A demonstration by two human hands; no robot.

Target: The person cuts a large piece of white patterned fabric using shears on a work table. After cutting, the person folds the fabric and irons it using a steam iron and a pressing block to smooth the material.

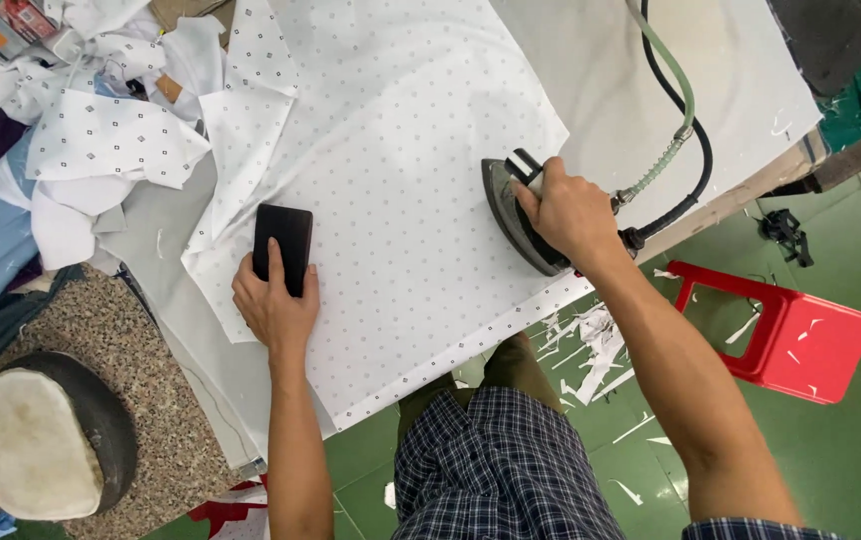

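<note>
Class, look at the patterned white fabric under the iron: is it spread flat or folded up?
Spread flat: the patterned fabric lies smooth across the table, with the iron and dark block resting on it.
</note>
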